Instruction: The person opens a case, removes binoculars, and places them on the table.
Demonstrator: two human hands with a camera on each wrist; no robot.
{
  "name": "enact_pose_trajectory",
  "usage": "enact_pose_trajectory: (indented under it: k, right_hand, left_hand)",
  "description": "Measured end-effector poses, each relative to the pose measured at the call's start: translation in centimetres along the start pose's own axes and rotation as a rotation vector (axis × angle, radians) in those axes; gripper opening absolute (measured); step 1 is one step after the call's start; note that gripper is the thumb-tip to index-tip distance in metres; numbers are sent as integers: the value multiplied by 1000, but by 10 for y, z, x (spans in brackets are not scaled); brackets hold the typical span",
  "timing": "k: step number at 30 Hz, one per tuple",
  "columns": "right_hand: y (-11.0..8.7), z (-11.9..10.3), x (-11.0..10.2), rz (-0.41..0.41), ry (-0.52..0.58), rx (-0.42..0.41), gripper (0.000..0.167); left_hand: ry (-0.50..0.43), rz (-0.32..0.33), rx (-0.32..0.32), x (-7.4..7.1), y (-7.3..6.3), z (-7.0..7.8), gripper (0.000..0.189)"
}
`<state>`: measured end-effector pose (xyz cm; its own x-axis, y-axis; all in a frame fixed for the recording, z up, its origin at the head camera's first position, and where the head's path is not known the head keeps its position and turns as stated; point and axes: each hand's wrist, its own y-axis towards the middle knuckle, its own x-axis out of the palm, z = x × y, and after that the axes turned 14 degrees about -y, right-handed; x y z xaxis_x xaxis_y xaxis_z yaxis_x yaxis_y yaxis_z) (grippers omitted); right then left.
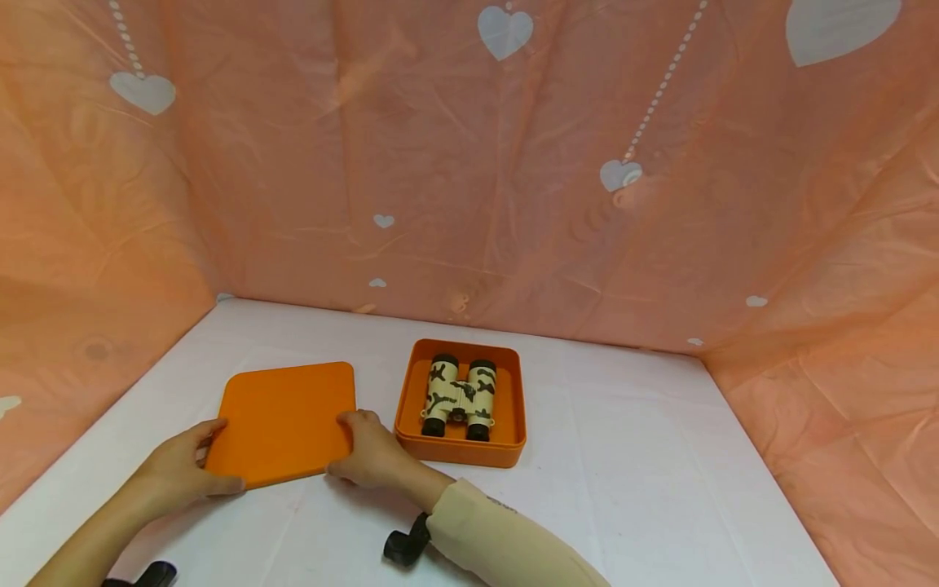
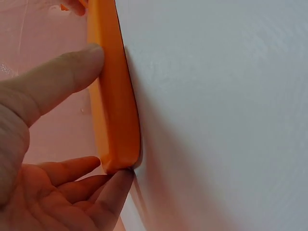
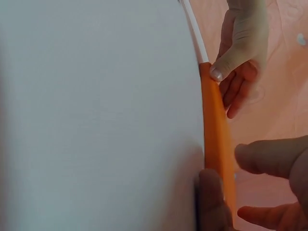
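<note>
An orange square lid with rounded corners lies flat, on the white table or just above it; I cannot tell which. My left hand grips its near left corner, the thumb on the near edge and the fingertips at the left side. At the near right corner, my right hand holds the lid, fingers at its right edge and thumb by the near edge. To the right stands an uncovered orange box, with camouflage-patterned binoculars lying inside it.
The white-covered table extends right of the box. Pink cloth walls with pale hearts close off the back and sides. A black device part sits by the right sleeve, and another black part by the left forearm.
</note>
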<state>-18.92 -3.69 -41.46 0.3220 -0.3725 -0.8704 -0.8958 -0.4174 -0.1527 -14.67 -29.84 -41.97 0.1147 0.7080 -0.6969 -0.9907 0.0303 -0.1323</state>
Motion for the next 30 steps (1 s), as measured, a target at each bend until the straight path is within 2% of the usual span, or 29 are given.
enact_pose_trajectory:
  k: [5,9,13,18,21,25,30]
  right_hand:
    - [-6,1,-4,9,36,-40,65]
    - [-15,4,-13,16,-11,-127,63]
    - [-25,5,-26,11,46,-216,61]
    - [-31,12,-45,17,130,-346,56]
    - [-34,17,-58,43,90,-392,52]
    - [-38,25,-76,101,-9,-410,50]
    - [-39,38,-96,151,-102,-384,51]
  left_hand:
    - [46,38,51,1,-1,2,104]
    - [66,62,75,-2,-4,11,101]
    - [31,96,113,-3,-8,22,94]
    - [-11,158,214,3,-7,38,81]
    - [-33,182,264,9,-4,50,74]
    - [-89,177,311,17,3,64,70]
    - [-183,144,367,27,12,80,67]
